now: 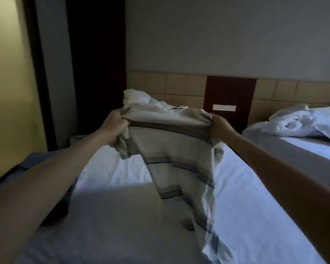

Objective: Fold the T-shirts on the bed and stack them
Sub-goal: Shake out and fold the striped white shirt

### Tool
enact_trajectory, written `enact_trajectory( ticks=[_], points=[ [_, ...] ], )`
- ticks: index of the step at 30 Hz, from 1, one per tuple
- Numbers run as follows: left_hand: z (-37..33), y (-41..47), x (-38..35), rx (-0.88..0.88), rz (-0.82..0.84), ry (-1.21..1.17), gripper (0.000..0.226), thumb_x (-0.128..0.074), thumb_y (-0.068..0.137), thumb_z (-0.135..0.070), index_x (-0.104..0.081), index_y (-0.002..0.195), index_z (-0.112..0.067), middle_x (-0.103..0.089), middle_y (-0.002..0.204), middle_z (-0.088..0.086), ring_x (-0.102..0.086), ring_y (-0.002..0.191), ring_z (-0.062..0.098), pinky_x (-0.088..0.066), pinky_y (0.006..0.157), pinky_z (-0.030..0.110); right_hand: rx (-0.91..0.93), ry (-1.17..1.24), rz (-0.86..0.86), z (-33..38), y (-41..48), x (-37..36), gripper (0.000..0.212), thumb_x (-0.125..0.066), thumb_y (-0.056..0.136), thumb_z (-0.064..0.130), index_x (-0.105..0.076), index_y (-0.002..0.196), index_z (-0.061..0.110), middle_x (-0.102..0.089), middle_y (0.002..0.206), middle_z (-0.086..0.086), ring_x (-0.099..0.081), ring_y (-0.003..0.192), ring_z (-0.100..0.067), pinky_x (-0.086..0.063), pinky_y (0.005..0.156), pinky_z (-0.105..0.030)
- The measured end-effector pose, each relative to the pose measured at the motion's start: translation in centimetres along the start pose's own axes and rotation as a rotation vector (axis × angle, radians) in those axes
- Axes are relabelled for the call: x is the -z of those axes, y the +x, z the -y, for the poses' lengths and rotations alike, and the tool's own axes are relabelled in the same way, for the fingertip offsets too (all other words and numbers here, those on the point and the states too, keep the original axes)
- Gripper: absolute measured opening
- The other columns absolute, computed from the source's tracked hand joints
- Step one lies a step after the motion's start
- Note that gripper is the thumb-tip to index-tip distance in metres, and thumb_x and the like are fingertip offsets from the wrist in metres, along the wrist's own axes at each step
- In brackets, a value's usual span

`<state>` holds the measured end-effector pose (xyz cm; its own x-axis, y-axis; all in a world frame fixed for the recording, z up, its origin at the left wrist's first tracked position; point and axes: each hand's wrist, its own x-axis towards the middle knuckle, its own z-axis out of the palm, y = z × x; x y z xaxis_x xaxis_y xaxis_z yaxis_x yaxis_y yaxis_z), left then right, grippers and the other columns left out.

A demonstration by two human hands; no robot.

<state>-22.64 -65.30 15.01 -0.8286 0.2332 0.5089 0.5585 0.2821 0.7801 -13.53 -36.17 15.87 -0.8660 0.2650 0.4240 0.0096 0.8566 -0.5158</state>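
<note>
holding a striped t-shirt [176,153] up over the bed [122,221], the left hand [115,126] and right hand [220,128] each curl their fingers tight round a bunched top corner, and the hem trails on the sheet. from the head view, folding looks barely begun: no stack shows, and a blue garment [32,161] lies under the left arm, probably waiting. crumpled bedding [141,100] sits by the headboard, well clear of the work; a second bed [293,147] stands to the right.
</note>
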Motion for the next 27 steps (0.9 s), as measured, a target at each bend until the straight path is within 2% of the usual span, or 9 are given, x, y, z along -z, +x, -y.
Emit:
enact_trajectory(
  ticks=[4, 6, 8, 11, 15, 17, 19, 22, 27],
  points=[
    [0.3, 0.2, 4.4, -0.109, 0.293, 1.095, 0.056, -0.066, 0.071, -0.066, -0.057, 0.099, -0.019, -0.063, 0.087, 0.0, -0.06, 0.077, 0.017, -0.048, 0.064, 0.03, 0.182, -0.358, 0.021, 1.6, 0.7, 0.8, 0.061, -0.075, 0.076, 0.037, -0.047, 0.122, 0.009, -0.06, 0.113, -0.011, -0.056, 0.104, -0.029, -0.039, 0.08, -0.03],
    [0.4, -0.1, 4.9, -0.07, 0.375, 1.287, 0.052, -0.068, 0.067, -0.068, -0.049, 0.08, -0.021, -0.057, 0.076, -0.003, -0.054, 0.067, 0.012, -0.04, 0.054, 0.027, 0.164, -0.618, 0.067, 1.8, 0.6, 0.6, 0.075, -0.075, 0.069, 0.052, -0.042, 0.124, 0.013, -0.059, 0.113, -0.011, -0.057, 0.104, -0.032, -0.04, 0.078, -0.037],
    [0.8, -0.2, 4.6, -0.065, 0.392, 1.244, 0.039, -0.071, 0.073, -0.055, -0.047, 0.072, -0.024, -0.055, 0.073, -0.005, -0.051, 0.063, 0.009, -0.038, 0.052, 0.027, 0.156, -0.726, 0.084, 1.6, 0.6, 0.0, 0.061, -0.07, 0.076, 0.049, -0.047, 0.12, 0.014, -0.06, 0.11, -0.007, -0.058, 0.102, -0.029, -0.039, 0.073, -0.034],
    [1.8, -0.2, 4.1, -0.002, 0.42, 0.762, 0.019, -0.071, 0.082, -0.024, -0.054, 0.073, -0.025, -0.06, 0.078, -0.001, -0.054, 0.068, 0.011, -0.039, 0.055, 0.023, 0.11, -0.621, 0.08, 1.2, 0.1, 0.1, 0.032, -0.062, 0.087, 0.032, -0.057, 0.105, 0.006, -0.057, 0.083, -0.001, -0.058, 0.089, -0.026, -0.038, 0.068, -0.029],
    [2.2, -1.0, 3.1, 0.092, 0.532, 0.282, 0.025, -0.064, 0.088, -0.011, -0.058, 0.11, -0.022, -0.062, 0.1, -0.006, -0.057, 0.09, 0.004, -0.042, 0.07, 0.015, 0.023, -0.325, 0.191, -0.6, -1.0, 0.8, 0.027, -0.06, 0.089, 0.017, -0.061, 0.102, -0.007, -0.054, 0.08, -0.009, -0.05, 0.082, -0.021, -0.03, 0.062, -0.023],
    [2.9, -1.5, 2.0, 0.081, 0.572, 0.362, 0.029, -0.065, 0.088, -0.019, -0.058, 0.116, -0.018, -0.063, 0.107, -0.002, -0.058, 0.095, 0.006, -0.044, 0.076, 0.018, -0.03, -0.163, 0.237, -2.1, -1.9, 0.7, 0.025, -0.059, 0.089, 0.01, -0.062, 0.104, -0.009, -0.058, 0.087, -0.019, -0.049, 0.081, -0.021, -0.034, 0.06, -0.023],
    [3.2, -2.8, 1.1, 0.096, 0.596, 0.453, 0.024, -0.07, 0.083, -0.035, -0.061, 0.101, -0.021, -0.065, 0.096, -0.004, -0.059, 0.086, 0.006, -0.045, 0.07, 0.018, -0.078, -0.11, 0.297, -3.9, -3.1, 0.0, 0.02, -0.059, 0.088, 0.011, -0.063, 0.1, -0.004, -0.062, 0.094, -0.023, -0.053, 0.081, -0.023, -0.041, 0.067, -0.03],
    [4.4, -4.6, 0.6, 0.098, 0.731, 0.764, 0.057, -0.075, 0.056, -0.067, -0.058, 0.088, -0.023, -0.063, 0.089, -0.003, -0.06, 0.082, 0.013, -0.047, 0.072, 0.03, -0.046, -0.228, 0.416, -5.5, -6.1, -1.8, 0.015, -0.063, 0.086, 0.019, -0.06, 0.089, 0.004, -0.06, 0.086, -0.013, -0.055, 0.083, -0.023, -0.042, 0.071, -0.033],
    [6.4, -6.6, -1.0, 0.087, 0.731, 0.983, 0.034, -0.069, 0.078, -0.04, -0.048, 0.061, -0.018, -0.051, 0.064, 0.002, -0.048, 0.061, 0.019, -0.039, 0.059, 0.033, 0.048, -0.819, 0.571, -4.8, -10.6, -4.9, 0.043, -0.065, 0.079, 0.052, -0.052, 0.104, 0.02, -0.054, 0.085, 0.003, -0.054, 0.083, -0.018, -0.041, 0.07, -0.029]
  ],
)
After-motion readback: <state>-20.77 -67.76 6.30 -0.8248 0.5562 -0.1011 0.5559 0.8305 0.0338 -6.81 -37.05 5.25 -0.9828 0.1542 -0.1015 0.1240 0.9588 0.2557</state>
